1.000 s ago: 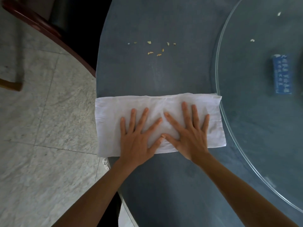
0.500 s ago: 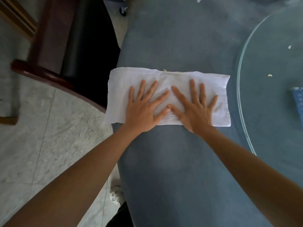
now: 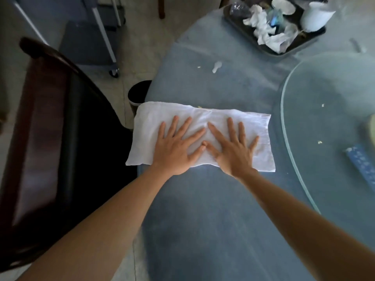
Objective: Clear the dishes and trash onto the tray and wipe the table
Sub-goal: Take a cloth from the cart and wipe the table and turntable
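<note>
White cloth [image 3: 203, 126] on a blue-grey tablecloth [image 3: 213, 220], dark tray [image 3: 269, 50] with white crumpled napkins [image 3: 267, 35], blue patterned packet [image 3: 363, 167], and a dark reddish-brown chair [image 3: 40, 122], black seat.

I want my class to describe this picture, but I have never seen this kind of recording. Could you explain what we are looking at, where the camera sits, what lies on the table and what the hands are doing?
No machine here: a person wears a camera on the head, looking forward and down along both bare arms. The left hand and right hand lie flat, fingers spread, pressing a white cloth onto a blue table. Nothing is gripped; the cloth is only pressed. Its left end hangs slightly past the table edge. At the far side stands a dark tray with crumpled napkins and a white cup. Small scraps lie on the table beyond the cloth. To the right is a round glass top with a few crumbs. A dark wooden chair stands on the left.
</note>
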